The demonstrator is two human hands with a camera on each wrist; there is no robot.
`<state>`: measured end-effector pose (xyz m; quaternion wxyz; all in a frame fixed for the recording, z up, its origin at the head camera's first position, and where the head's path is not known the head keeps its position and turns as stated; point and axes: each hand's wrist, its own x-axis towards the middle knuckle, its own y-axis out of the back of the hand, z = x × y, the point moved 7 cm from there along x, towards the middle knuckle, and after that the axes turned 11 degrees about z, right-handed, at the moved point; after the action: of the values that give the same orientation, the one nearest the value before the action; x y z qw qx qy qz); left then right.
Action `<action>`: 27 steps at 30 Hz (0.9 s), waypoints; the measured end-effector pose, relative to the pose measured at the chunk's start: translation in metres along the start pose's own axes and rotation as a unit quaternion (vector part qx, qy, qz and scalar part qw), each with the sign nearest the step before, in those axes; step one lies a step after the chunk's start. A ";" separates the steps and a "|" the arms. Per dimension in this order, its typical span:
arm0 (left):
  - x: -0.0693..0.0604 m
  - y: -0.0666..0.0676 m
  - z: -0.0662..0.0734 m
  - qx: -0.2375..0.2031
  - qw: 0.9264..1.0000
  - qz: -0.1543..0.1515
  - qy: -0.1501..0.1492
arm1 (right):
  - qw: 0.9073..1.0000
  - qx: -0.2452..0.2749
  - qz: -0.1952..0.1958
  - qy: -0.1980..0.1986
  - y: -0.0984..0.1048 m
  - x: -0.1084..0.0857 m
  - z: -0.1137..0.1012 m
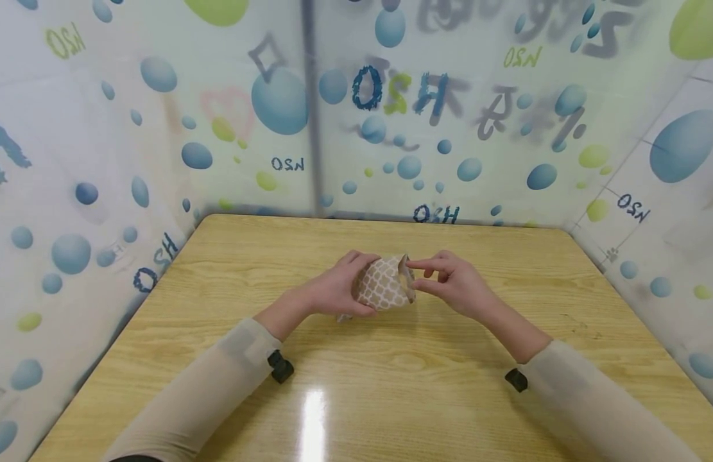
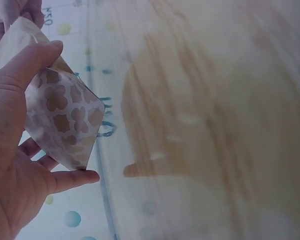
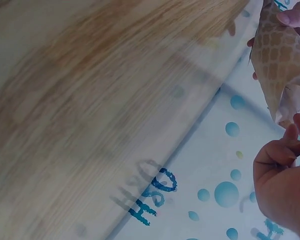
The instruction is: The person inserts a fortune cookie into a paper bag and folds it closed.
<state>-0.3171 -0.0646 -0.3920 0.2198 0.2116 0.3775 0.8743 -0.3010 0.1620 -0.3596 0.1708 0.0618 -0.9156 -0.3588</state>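
A small brown paper bag [image 1: 385, 282] with a white lattice pattern is held above the table, its mouth turned to the right and gaping slightly. My left hand [image 1: 341, 285] grips its body, thumb on the near face and fingers around the far side. In the left wrist view, the thumb lies across the patterned paper bag [image 2: 65, 115]. At the mouth is my right hand [image 1: 457, 282], index finger and thumb spread apart near the rim, other fingers bent. The right wrist view shows the right hand [image 3: 282, 170] just below the bag's folded end [image 3: 292, 102]. The bag's inside is hidden.
A wooden table [image 1: 356, 378] with a glossy, reflecting surface lies under both hands. Pale curtains [image 1: 477, 128] printed with blue and green dots and lettering stand around its back and sides. Each sleeve carries a small black wrist device [image 1: 281, 367].
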 end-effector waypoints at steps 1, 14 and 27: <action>0.000 0.000 0.000 0.000 1.000 0.001 0.000 | 1.000 -0.001 -0.002 0.000 -0.001 0.000 0.000; -0.001 0.000 0.004 -0.002 1.000 0.001 -0.003 | 1.000 -0.019 -0.008 0.000 -0.009 0.001 -0.004; 0.000 -0.002 0.005 -0.014 1.000 0.001 -0.004 | 0.999 -0.031 -0.005 0.041 -0.016 0.000 -0.006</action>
<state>-0.3139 -0.0610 -0.3903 0.2232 0.2119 0.3638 0.8792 -0.2986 0.1464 -0.3662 0.2080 0.0754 -0.8961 -0.3847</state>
